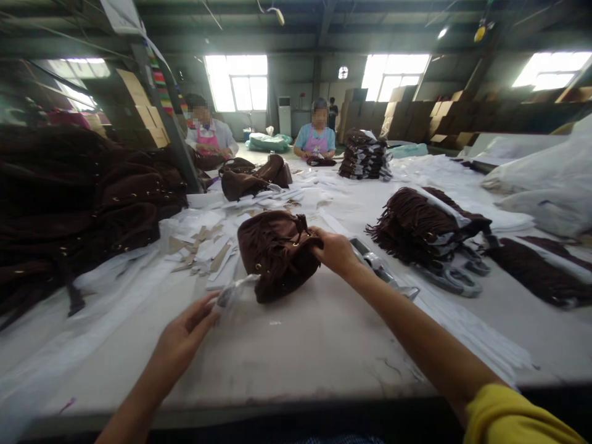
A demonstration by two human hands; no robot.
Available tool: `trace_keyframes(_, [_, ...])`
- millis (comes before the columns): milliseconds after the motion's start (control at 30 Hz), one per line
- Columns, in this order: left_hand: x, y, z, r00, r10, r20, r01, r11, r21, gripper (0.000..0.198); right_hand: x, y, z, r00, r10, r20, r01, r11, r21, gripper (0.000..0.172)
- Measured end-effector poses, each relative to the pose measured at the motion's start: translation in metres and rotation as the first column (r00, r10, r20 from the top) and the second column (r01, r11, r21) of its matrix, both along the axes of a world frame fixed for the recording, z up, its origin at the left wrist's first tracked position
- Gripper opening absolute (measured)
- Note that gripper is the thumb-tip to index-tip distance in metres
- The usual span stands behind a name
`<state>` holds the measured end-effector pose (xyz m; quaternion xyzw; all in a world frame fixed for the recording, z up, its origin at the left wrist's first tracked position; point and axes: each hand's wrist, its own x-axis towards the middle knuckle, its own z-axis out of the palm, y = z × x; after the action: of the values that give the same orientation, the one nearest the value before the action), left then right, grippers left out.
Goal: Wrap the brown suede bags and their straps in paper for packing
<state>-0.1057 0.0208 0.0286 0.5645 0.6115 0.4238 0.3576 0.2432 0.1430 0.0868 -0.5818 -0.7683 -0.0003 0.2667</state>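
Note:
A brown fringed handbag (272, 246) lies tilted on the white table in front of me. My right hand (335, 250) is closed on the bag's rim at its right side, near a small gold-coloured ring. To the lower left of the bag, my left hand (197, 320) pinches a clear plastic wrapper (231, 295). Something greyish shows through this plastic, too blurred to name. The wrapper reaches up to the bag's lower left side. The fingertips of my right hand are partly hidden behind the bag's edge.
Brown bags are heaped at the left (124, 191). Fringed pieces with wrapped straps (416, 225) lie at the right. Paper and card scraps (203, 250) are strewn beyond my left hand. Across the table (296, 351), two people in pink aprons work near a brown stack (365, 154).

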Motion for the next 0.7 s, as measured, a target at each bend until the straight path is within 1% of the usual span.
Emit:
trace_keyframes(33, [-0.004,0.012,0.002,0.994,0.047,-0.098,-0.042,0.998,0.048,0.053,-0.002,-0.010,0.009,1.000,-0.029,0.002,0.029,0.999,0.013,0.053])
trace_keyframes(67, [-0.005,0.022,0.005,0.972,0.115,-0.204,-0.094,0.990,0.108,0.049,-0.004,-0.020,0.016,0.999,-0.036,-0.013,0.037,0.999,0.007,0.058])
trace_keyframes(100, [-0.003,0.030,0.008,0.935,0.199,-0.292,-0.147,0.971,0.191,0.045,-0.006,-0.029,0.023,0.999,-0.011,-0.047,0.010,1.000,-0.025,0.062])
trace_keyframes(133, [0.002,0.035,0.013,0.895,0.282,-0.345,-0.185,0.939,0.288,0.042,-0.008,-0.037,0.028,0.993,0.053,-0.107,-0.062,0.994,-0.090,0.066])
trace_keyframes(167, [0.011,0.037,0.017,0.866,0.355,-0.353,-0.212,0.898,0.385,0.040,-0.010,-0.043,0.031,0.969,0.146,-0.201,-0.182,0.967,-0.176,0.069])
trace_keyframes(200, [0.023,0.035,0.022,0.861,0.397,-0.317,-0.227,0.859,0.460,0.038,-0.013,-0.047,0.032,0.913,0.239,-0.330,-0.330,0.909,-0.255,0.072])
trace_keyframes(233, [0.037,0.030,0.026,0.880,0.402,-0.252,-0.240,0.836,0.494,0.037,-0.015,-0.048,0.032,0.824,0.306,-0.476,-0.482,0.820,-0.307,0.073])
trace_keyframes(267, [0.051,0.024,0.028,0.915,0.365,-0.174,-0.242,0.839,0.488,0.034,-0.017,-0.048,0.030,0.716,0.336,-0.612,-0.613,0.722,-0.320,0.073])
trace_keyframes(300, [0.066,0.018,0.029,0.954,0.282,-0.105,-0.206,0.868,0.452,0.032,-0.018,-0.046,0.028,0.612,0.334,-0.717,-0.704,0.644,-0.301,0.071])
trace_keyframes(333, [0.079,0.013,0.028,0.984,0.165,-0.070,-0.125,0.914,0.386,0.033,-0.018,-0.043,0.024,0.536,0.317,-0.782,-0.749,0.606,-0.268,0.066])
trace_keyframes(367, [0.091,0.010,0.026,0.996,0.061,-0.058,-0.039,0.948,0.314,0.035,-0.018,-0.040,0.020,0.504,0.299,-0.810,-0.748,0.619,-0.237,0.058])
trace_keyframes(400, [0.101,0.009,0.022,0.998,-0.018,-0.053,0.030,0.967,0.253,0.039,-0.017,-0.037,0.016,0.519,0.285,-0.806,-0.708,0.672,-0.219,0.049])
trace_keyframes(433, [0.109,0.010,0.017,0.997,-0.058,-0.059,0.069,0.976,0.208,0.043,-0.015,-0.035,0.010,0.573,0.273,-0.773,-0.636,0.743,-0.210,0.039])
trace_keyframes(467, [0.115,0.013,0.012,0.995,-0.060,-0.078,0.074,0.979,0.190,0.047,-0.012,-0.033,0.004,0.653,0.261,-0.711,-0.545,0.814,-0.202,0.032])
trace_keyframes(500, [0.118,0.018,0.007,0.993,-0.036,-0.109,0.057,0.978,0.203,0.051,-0.009,-0.033,-0.004,0.743,0.254,-0.620,-0.457,0.869,-0.191,0.027])
trace_keyframes(533, [0.121,0.022,0.003,0.988,-0.005,-0.154,0.042,0.970,0.239,0.053,-0.006,-0.033,-0.012,0.825,0.255,-0.504,-0.387,0.905,-0.175,0.023])
trace_keyframes(567, [0.122,0.027,-0.002,0.977,0.016,-0.210,0.046,0.957,0.287,0.053,-0.003,-0.034,-0.021,0.887,0.275,-0.370,-0.353,0.922,-0.160,0.019])
trace_keyframes(600, [0.122,0.031,-0.007,0.962,0.021,-0.273,0.074,0.940,0.333,0.053,-0.001,-0.036,-0.030,0.922,0.312,-0.228,-0.351,0.924,-0.153,0.019])
trace_keyframes(633, [0.123,0.035,-0.011,0.943,0.015,-0.334,0.115,0.923,0.366,0.054,0.001,-0.037,-0.039,0.931,0.353,-0.091,-0.363,0.919,-0.153,0.023])
trace_keyframes(667, [0.122,0.038,-0.016,0.922,-0.004,-0.388,0.162,0.912,0.377,0.056,0.001,-0.039,-0.047,0.924,0.381,0.031,-0.371,0.914,-0.161,0.029])
trace_keyframes(700, [0.122,0.040,-0.020,0.902,-0.026,-0.431,0.202,0.908,0.368,0.058,0.001,-0.040,-0.053,0.910,0.393,0.134,-0.368,0.913,-0.177,0.030])
